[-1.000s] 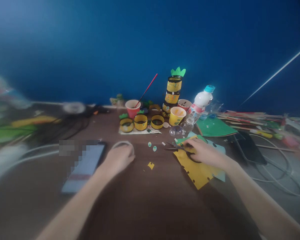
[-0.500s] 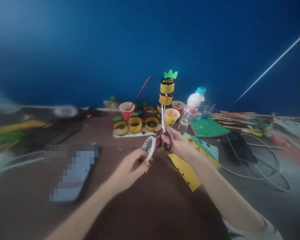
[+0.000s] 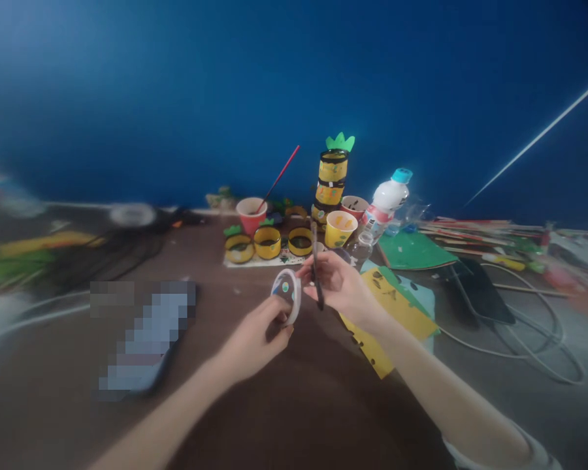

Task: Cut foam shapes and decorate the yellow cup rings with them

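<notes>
A white tape roll (image 3: 297, 301) is upright in my left hand (image 3: 259, 336), whose thumb and fingers grip its lower rim. Just right of it, my right hand (image 3: 340, 286) holds black-handled scissors (image 3: 315, 264), seen nearly edge-on with the blades pointing up. Beyond my hands, three low yellow rings with black rims, one of them the middle ring (image 3: 267, 243), stand on a white printed sheet (image 3: 255, 263). A stacked yellow tower (image 3: 330, 179) with a green paper crown rises behind. Cut yellow paper (image 3: 396, 307) lies under and beside my right forearm.
A red cup (image 3: 251, 219) holding a red stick, a yellow cup (image 3: 342, 228) and a white bottle (image 3: 389, 198) stand toward the blue wall. A phone (image 3: 151, 339) lies left. Green sheets (image 3: 414, 250), a dark device (image 3: 480, 290), cables and thin sticks are on the right.
The scissors have turned from showing both handle loops to nearly edge-on. My left hand and the tape have shifted slightly left and tilted. The view has moved a little.
</notes>
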Demonstrator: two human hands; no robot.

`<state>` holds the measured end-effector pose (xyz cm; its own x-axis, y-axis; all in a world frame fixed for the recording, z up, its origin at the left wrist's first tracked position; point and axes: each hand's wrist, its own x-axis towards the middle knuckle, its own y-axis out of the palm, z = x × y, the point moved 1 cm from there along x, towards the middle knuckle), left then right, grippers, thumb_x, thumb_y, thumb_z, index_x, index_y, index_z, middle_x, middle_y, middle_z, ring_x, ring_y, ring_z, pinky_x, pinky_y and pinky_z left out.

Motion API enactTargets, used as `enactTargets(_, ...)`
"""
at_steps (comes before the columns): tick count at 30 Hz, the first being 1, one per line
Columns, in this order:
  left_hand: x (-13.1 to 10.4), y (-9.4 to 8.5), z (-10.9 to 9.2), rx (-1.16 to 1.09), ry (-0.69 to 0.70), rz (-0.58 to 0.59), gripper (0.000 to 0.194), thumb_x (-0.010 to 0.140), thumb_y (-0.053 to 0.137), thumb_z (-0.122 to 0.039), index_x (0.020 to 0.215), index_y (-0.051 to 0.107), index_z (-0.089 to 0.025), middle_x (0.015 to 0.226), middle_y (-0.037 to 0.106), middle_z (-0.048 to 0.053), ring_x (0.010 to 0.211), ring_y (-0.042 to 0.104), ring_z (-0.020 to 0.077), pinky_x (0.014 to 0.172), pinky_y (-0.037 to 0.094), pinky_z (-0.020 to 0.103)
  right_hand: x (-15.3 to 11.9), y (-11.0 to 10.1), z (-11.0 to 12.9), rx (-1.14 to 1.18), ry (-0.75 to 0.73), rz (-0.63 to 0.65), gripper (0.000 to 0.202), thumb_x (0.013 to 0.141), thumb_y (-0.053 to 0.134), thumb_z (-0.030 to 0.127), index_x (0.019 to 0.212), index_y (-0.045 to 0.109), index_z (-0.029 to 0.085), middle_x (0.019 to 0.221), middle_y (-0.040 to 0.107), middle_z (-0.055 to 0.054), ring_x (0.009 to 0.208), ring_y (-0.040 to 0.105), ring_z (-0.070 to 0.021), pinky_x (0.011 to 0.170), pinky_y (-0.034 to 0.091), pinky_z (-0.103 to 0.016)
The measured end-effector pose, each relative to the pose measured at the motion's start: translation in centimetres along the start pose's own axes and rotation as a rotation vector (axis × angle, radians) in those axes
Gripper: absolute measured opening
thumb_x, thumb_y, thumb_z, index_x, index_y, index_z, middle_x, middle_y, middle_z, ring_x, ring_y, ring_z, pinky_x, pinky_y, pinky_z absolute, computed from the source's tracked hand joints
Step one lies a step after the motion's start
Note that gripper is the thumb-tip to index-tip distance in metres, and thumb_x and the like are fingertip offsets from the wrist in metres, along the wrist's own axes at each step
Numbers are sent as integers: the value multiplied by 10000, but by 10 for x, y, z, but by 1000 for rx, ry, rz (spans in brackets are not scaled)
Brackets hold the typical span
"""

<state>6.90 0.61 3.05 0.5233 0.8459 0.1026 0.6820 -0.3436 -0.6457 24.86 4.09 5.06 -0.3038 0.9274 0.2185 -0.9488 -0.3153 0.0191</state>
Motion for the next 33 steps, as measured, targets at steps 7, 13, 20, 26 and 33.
enactTargets(7,-1,4,-5,-20,41,0,111,740,430,-90,795,450,-184,846,481,11,756,464,118,695,401,239,-5,4,4,-105,14,-8,321,668,589,67,942,493,203,759,570,13,718,552,-111,673,454,-266)
enactTargets(13,-1,5,-4,-77,8,9,134,738,430,-92,829,464,-185,876,485,19,782,488,125,710,424,256,-4,4,7,-113,73,-56,275,648,601,88,895,523,179,730,570,8,686,547,-114,676,454,-278)
enactTargets(20,-3,16,4,-228,-133,-73,91,803,447,-201,890,421,-193,824,487,8,779,522,131,726,455,307,-3,3,-1,-59,80,-37,282,657,610,111,912,525,194,747,604,4,723,590,-134,733,485,-319)
enactTargets(26,-3,21,7,-382,8,-278,416,728,494,-72,1058,309,-246,1213,302,74,830,513,89,671,494,259,-3,3,-3,-30,55,3,288,669,646,155,926,527,205,772,624,-7,755,599,-140,745,485,-317)
enactTargets(33,-3,11,-3,-237,18,-64,465,754,409,-36,1168,388,-249,1209,438,76,872,564,120,776,491,288,-3,5,1,29,109,5,324,651,682,215,933,523,199,771,613,-7,732,593,-139,721,484,-320)
